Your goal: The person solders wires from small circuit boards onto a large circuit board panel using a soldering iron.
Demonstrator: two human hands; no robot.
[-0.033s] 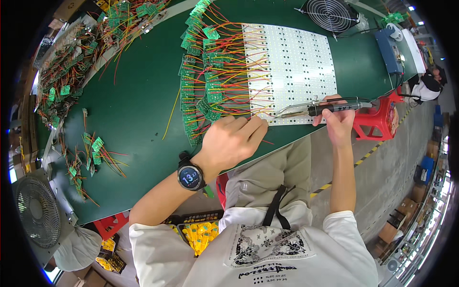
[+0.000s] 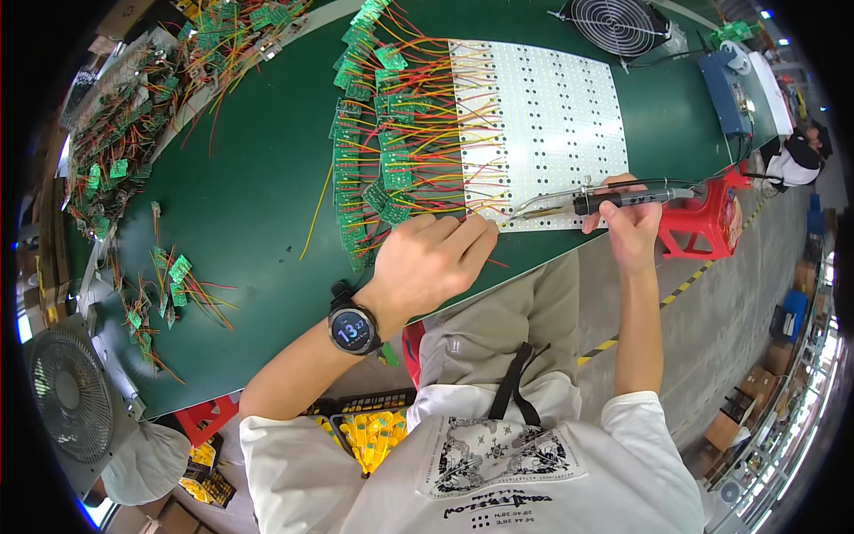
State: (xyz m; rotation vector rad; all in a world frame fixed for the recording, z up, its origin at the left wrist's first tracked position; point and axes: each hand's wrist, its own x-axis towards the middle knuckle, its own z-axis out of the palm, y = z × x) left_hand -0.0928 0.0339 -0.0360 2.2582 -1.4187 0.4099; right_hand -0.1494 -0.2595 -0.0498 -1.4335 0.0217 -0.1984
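A white perforated circuit panel (image 2: 569, 116) lies on the green table, with rows of red and yellow wires (image 2: 436, 133) joined along its left side. These wires run to small green circuit boards (image 2: 396, 160) lined up to the left. My left hand (image 2: 436, 262) is closed at the panel's near left corner, thumb and fingers pinching a thin wire whose end is mostly hidden. In my right hand (image 2: 627, 222) is a soldering iron (image 2: 614, 201) with a thin metal feed tube along it. Its tip points left, close to the panel's near left corner and my left fingertips.
Heaps of wired green boards (image 2: 124, 151) fill the far left, with a smaller cluster (image 2: 178, 285) nearer. A round fan (image 2: 614, 25) and a blue box-shaped unit (image 2: 725, 93) stand at the far right. Beyond the table's right edge is a red stool (image 2: 698, 222); a floor fan (image 2: 71, 387) stands left.
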